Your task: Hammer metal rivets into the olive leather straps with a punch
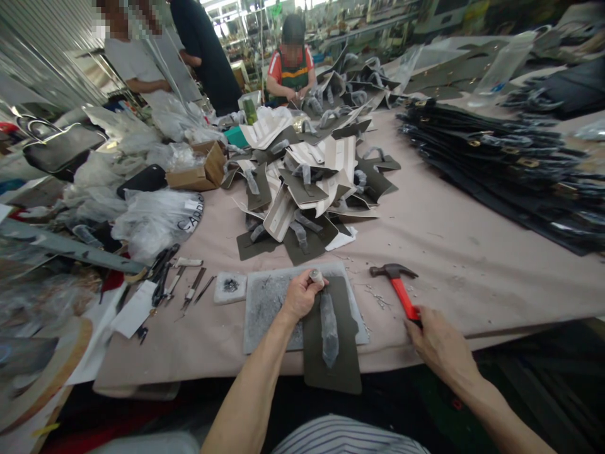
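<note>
Bare tabletop [454, 246] between hammer [399, 289] and pile [307, 189]

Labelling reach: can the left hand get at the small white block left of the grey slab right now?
Probably yes. The white block lies just beside the grey slab, with nothing between it and the left hand; but that hand grips a small tool.

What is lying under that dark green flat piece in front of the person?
A grey scuffed slab lies under the dark piece, whose near end overhangs the table. The slab's covered part is hidden.
</note>
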`<action>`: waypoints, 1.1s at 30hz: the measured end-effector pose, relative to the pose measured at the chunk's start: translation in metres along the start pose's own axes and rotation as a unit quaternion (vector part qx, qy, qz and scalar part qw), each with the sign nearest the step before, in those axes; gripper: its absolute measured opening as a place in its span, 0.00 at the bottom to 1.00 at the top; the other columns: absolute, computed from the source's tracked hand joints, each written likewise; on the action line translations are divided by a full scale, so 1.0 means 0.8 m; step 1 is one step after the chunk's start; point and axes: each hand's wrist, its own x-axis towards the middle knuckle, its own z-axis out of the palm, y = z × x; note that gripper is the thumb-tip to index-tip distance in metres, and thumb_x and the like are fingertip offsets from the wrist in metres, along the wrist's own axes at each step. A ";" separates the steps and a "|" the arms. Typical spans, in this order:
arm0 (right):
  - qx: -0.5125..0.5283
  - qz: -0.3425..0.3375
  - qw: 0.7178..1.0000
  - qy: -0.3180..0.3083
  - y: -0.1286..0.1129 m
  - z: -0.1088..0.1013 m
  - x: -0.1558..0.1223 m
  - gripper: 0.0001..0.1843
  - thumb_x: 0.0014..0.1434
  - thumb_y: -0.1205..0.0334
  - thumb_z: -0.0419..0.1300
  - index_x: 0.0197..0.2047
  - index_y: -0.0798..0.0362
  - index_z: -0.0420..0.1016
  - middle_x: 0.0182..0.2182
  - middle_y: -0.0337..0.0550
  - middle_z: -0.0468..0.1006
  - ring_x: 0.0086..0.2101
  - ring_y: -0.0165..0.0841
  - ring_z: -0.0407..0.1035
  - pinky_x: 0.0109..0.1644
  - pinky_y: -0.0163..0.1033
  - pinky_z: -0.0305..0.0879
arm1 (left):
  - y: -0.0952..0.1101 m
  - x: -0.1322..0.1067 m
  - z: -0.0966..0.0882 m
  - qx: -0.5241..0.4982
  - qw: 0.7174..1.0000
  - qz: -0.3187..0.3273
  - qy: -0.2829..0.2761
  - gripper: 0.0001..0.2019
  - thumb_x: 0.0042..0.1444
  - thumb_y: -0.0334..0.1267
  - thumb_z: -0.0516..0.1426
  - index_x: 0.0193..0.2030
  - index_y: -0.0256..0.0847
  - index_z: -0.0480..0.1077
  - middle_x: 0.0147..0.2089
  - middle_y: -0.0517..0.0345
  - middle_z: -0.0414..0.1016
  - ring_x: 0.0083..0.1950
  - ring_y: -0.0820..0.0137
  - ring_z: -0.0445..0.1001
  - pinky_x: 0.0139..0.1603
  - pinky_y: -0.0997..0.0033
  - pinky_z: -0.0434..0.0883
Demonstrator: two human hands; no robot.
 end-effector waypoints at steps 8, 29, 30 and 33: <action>0.587 0.235 0.731 -0.257 -0.055 -0.068 0.019 0.10 0.57 0.54 0.56 0.35 0.50 0.61 0.22 0.28 0.56 0.17 0.24 0.48 0.19 0.31 0.47 | 0.000 -0.002 0.013 0.052 0.998 0.022 0.034 0.05 0.54 0.30 0.57 0.35 0.38 0.75 0.34 0.57 0.79 0.37 0.67 0.76 0.41 0.70 0.71; 0.144 -0.207 0.949 0.191 -0.148 -0.160 0.006 0.18 0.71 0.49 0.43 0.32 0.48 0.59 0.17 0.36 0.65 0.17 0.30 0.57 0.24 0.37 0.48 | -0.011 -0.013 0.012 0.148 0.984 0.096 0.015 0.06 0.58 0.30 0.56 0.38 0.40 0.75 0.35 0.57 0.79 0.37 0.66 0.76 0.43 0.69 0.71; 0.096 -0.219 0.963 0.124 -0.142 -0.147 0.005 0.17 0.70 0.51 0.43 0.31 0.48 0.58 0.16 0.36 0.64 0.16 0.30 0.55 0.23 0.37 0.44 | -0.012 -0.013 0.012 0.152 0.984 0.094 0.015 0.06 0.58 0.31 0.56 0.38 0.40 0.75 0.35 0.58 0.78 0.36 0.67 0.75 0.42 0.69 0.71; -0.020 -0.214 0.976 -0.039 -0.123 -0.125 0.008 0.15 0.71 0.54 0.44 0.33 0.49 0.61 0.19 0.39 0.69 0.17 0.30 0.58 0.25 0.38 0.40 | -0.016 -0.014 0.011 0.163 0.983 0.085 0.013 0.06 0.58 0.32 0.57 0.40 0.41 0.75 0.33 0.59 0.78 0.35 0.67 0.75 0.40 0.70 0.70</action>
